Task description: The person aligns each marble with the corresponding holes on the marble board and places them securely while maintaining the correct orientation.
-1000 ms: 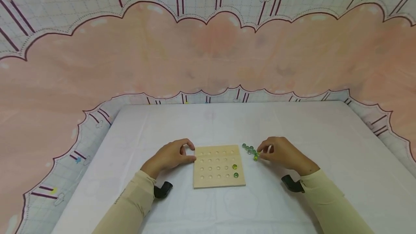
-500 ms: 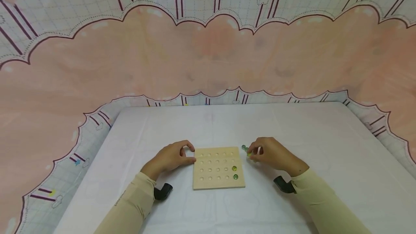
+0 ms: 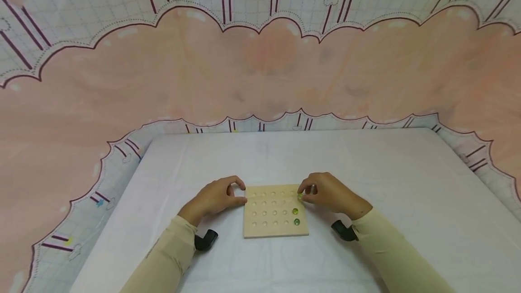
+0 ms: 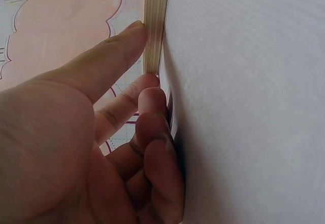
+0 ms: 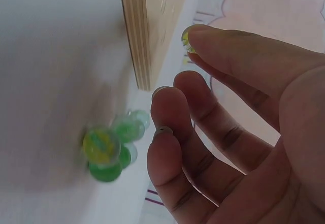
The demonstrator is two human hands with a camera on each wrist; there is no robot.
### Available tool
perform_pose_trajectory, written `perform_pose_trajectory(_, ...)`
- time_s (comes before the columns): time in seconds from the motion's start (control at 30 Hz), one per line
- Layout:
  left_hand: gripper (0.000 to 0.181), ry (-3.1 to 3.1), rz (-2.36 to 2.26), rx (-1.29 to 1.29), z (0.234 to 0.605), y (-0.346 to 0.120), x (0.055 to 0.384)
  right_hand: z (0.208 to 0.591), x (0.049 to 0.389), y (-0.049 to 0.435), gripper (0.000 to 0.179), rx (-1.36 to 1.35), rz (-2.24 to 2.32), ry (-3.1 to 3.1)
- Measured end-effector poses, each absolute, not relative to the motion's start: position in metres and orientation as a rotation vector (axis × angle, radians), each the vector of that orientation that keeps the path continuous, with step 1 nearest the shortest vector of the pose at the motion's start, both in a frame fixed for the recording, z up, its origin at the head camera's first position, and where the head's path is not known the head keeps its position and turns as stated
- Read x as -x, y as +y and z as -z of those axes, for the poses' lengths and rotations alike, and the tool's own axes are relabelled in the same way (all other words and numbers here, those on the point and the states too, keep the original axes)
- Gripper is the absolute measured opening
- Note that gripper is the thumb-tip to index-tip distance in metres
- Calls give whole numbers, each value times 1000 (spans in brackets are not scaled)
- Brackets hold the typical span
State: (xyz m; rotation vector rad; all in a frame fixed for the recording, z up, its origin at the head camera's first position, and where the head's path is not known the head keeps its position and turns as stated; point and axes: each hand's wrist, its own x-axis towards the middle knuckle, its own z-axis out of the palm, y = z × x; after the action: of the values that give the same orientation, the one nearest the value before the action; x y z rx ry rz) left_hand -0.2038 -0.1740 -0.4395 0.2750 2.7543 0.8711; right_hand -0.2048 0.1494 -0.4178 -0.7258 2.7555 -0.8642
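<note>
A wooden board (image 3: 274, 218) with rows of round hollows lies on the white table. Two green-yellow marbles (image 3: 295, 211) sit in its right-hand column, near the front. My left hand (image 3: 215, 195) touches the board's left edge with thumb and index finger; the left wrist view shows the thumb (image 4: 114, 56) against the layered side and other fingers curled at the tabletop. Between thumb and index finger my right hand (image 3: 331, 193) pinches another marble (image 5: 187, 40), yellowish and clear, over the board's right edge. Several loose green and yellow marbles (image 5: 101, 145) lie beyond the board, hidden behind that hand in the head view.
A white cloth (image 3: 386, 162) covers the tabletop. Behind it hangs a peach and white patterned backdrop (image 3: 260, 71). Dark wrist cameras (image 3: 343, 230) stick out below both sleeves.
My right hand has moved left from the loose marbles to the board's right edge, with a marble pinched in its fingers. My left hand stays at the left edge.
</note>
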Motion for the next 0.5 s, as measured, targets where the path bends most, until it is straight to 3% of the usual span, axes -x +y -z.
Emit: perform_pose_trajectory(0.5,30,2741,-887,-271,439,-174,205,420,207,133,13,721,899,2695)
